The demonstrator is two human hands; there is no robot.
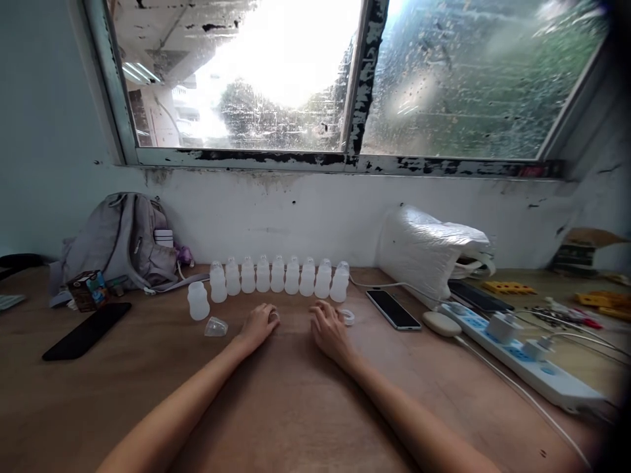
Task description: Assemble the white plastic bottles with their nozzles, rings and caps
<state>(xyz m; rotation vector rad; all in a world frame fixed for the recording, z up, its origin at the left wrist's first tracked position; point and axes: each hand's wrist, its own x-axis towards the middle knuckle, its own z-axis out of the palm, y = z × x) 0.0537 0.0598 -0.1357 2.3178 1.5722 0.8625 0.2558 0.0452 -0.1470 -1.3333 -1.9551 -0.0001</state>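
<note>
On the wooden table (290,407) my left hand (257,326) rests with its fingers curled around a small pale, translucent thing (275,317), mostly hidden by them. To its left lies a clear plastic cap (215,326) on its side, with an open, capless baby bottle (198,301) upright behind it. My right hand (329,328) lies palm down with its fingers spread, plainly holding nothing. Just beside those fingers, on the right, sits a white ring (348,318). Several capped, frosted baby bottles (278,274) stand upright in a curved row beyond both hands.
At left are a grey backpack (121,243), a small carton (89,291) and a black flat case (87,332). A phone (393,309), a silvery padded bag (419,253), a white oval device (442,324) and a power strip (522,355) with cables occupy the right.
</note>
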